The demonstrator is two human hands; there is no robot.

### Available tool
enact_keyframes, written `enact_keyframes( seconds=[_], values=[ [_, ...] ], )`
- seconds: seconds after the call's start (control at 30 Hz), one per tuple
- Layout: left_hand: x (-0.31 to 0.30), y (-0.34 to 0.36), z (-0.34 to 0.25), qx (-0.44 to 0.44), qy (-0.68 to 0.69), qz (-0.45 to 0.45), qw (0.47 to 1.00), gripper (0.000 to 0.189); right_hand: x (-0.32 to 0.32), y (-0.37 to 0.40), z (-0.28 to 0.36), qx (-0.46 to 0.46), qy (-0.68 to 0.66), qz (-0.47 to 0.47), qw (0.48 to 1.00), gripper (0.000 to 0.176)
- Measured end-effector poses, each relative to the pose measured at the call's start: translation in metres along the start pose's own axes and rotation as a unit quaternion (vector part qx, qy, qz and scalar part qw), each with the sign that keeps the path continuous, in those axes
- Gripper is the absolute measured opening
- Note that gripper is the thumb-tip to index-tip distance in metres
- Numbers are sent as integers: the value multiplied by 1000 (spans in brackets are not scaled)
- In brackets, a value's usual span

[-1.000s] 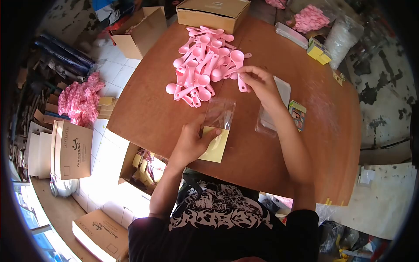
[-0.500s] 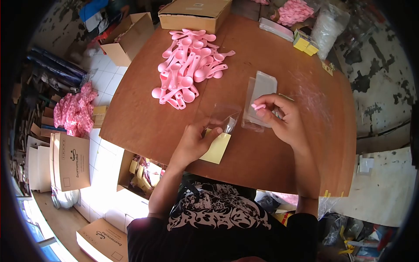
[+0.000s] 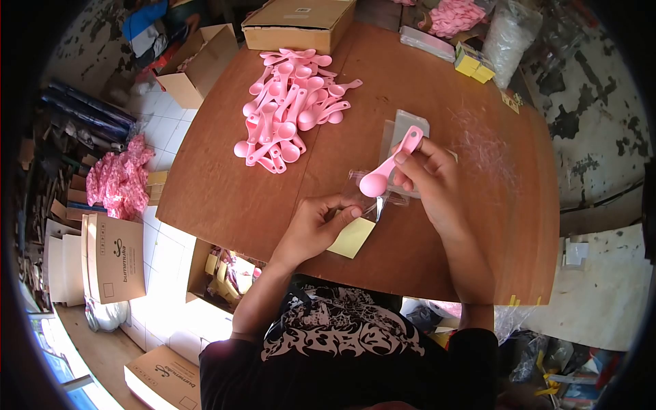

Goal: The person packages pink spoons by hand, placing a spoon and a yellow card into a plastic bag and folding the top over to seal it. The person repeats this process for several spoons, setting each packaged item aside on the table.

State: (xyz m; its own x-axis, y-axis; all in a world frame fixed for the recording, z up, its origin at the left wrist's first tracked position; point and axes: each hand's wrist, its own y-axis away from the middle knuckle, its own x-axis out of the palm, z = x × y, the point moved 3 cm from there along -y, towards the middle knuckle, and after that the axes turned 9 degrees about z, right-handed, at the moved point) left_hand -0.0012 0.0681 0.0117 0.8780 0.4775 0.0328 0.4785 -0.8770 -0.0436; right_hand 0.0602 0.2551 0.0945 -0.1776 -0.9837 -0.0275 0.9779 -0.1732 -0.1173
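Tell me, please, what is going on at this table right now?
A person is working at a brown table. Their right hand holds a pink spoon by the handle, with its bowl down at the mouth of a small clear bag. The left hand pins that bag, with a yellow card, against the table. A pile of pink spoons lies further back.

Dark brand lettering with a small logo marks an upright cardboard carton on the floor and a flat carton nearer the camera, too small to read for certain, while the white print on the person's black shirt and the label on the tabletop box are illegible.
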Motion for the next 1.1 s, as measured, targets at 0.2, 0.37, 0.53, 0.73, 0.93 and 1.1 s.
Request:
enact_keyframes(
  seconds=[0.2, 0.37, 0.53, 0.73, 0.93, 1.1],
  values=[
    [2, -4, -6, 39, -90, -32, 995, 26, 11, 2, -18, -1, 20, -39, 999, 11],
    [6, -4, -11, 34, -47, -13, 998, 26, 14, 7, -29, -34, 91, -10, 995, 10],
    [6, -4, -11, 37, -52, -22, 998, 29, 18, 11, -15, -91, 65, -46, 993, 12],
    [9, -1, -15, 59, -68, -21, 996, 33, 22, 23, 3, -211, 359, -7, 909, 12],
    [7, 0, -12, 59, -70, -11, 996, 30, 21, 24, 4, -112, 248, 42, 961, 14],
    [8, 1, -26, 178, -9, -96, 979, 33, 10, 19, 45, -213, 289, 27, 933, 13]
  ],
)
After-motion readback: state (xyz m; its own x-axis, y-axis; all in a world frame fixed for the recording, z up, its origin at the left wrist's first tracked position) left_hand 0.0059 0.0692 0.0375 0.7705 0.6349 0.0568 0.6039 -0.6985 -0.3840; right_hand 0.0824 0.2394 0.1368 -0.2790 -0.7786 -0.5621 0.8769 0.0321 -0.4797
